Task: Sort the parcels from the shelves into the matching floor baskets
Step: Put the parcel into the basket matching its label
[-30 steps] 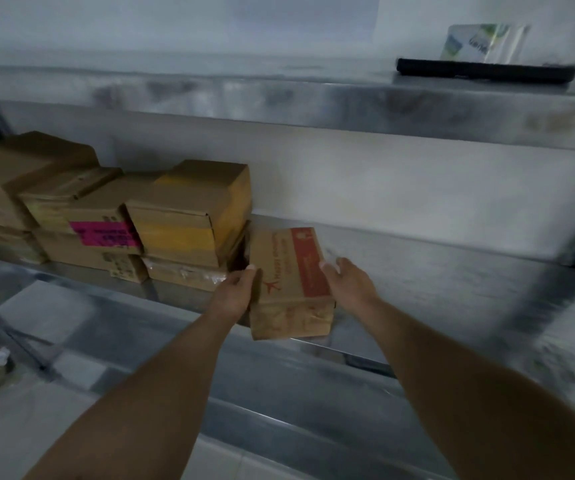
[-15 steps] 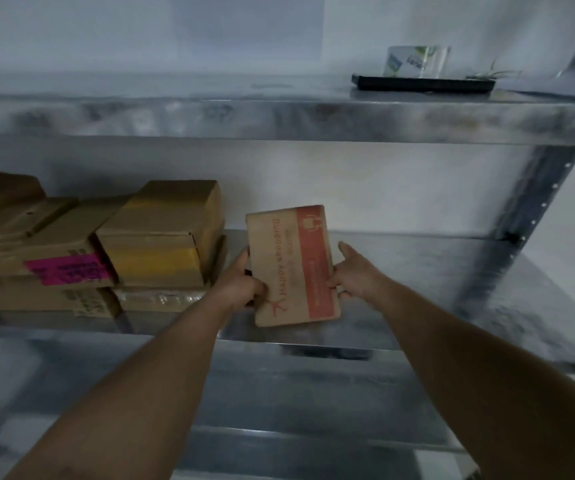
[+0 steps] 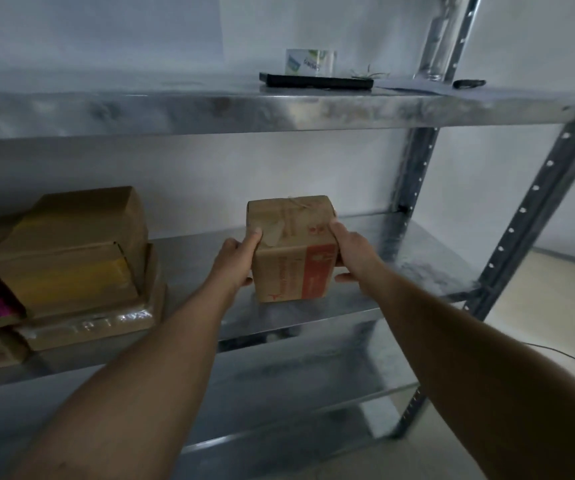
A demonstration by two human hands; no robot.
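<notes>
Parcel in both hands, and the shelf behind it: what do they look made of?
Parcel: matt brown cardboard, judging by its folded edges and creases. It has a printed red band, and a glossy tape patch and thin string near the top. Shelf: sheet metal, probably galvanised steel, going by its mottled grey sheen and blurred reflections.

matt cardboard parcel point(image 3: 293, 251), shiny metal shelf point(image 3: 400, 271)
</notes>
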